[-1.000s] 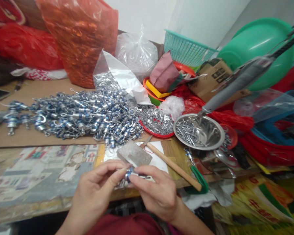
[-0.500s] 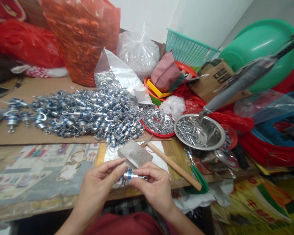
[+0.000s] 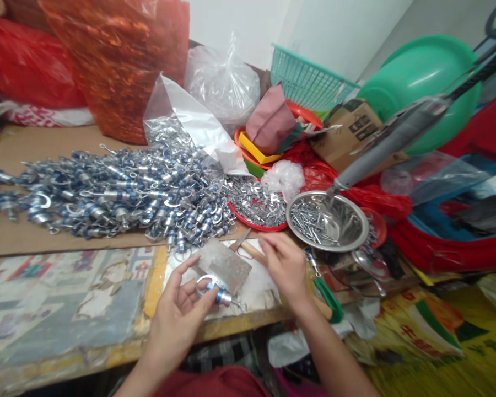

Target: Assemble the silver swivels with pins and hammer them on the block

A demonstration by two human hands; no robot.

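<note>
Between the thumb and fingers of my left hand is a small silver-and-blue metal fitting with a pale hook-shaped piece at one end and a little eyelet at the other. It is held above the near corner of a grey metal block. My right hand is over the wooden handle of a hammer, fingers bent and apart, with nothing visible in them. It covers the middle of that handle. White paper lies under the block.
A large pile of similar fittings spreads over cardboard at the left. Behind my right hand are a red plate of small metal pieces and a steel bowl of pins. A grey tool arm slants down into the bowl.
My right hand has let go of the fitting and moved up and right over the hammer handle. My left hand keeps the fitting, now with its hook-shaped piece showing. The view has shifted slightly right.
</note>
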